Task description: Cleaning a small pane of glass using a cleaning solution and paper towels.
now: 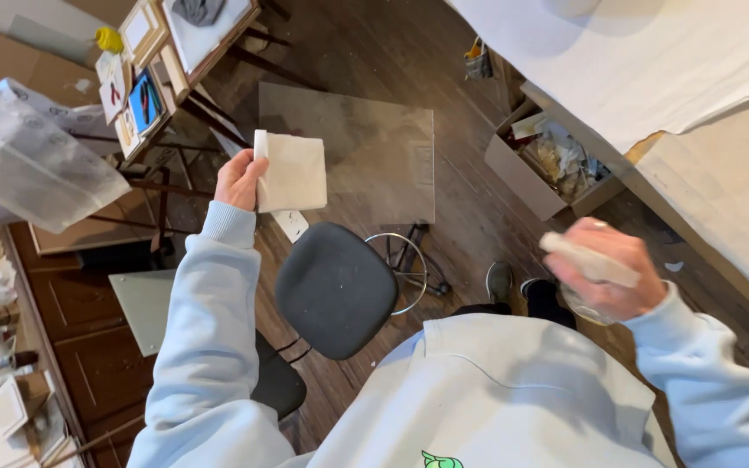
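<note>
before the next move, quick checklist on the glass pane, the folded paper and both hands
1. Left hand grips the glass pane at its left edge: ok.
2. Folded white paper pinched at that same edge: ok.
3. Right hand closed around a pale object: ok, though blurred, so its kind cannot be told.
4. Pane supported on its right side: not ok, no hand there.
5. Round grey stool directly below the pane: ok.
6. Pane free of cracks: cannot tell.

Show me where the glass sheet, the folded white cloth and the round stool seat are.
glass sheet (374,147), head view, bare middle of the pane
folded white cloth (295,173), head view, its centre
round stool seat (335,290), head view, middle of the dark cushion
</note>
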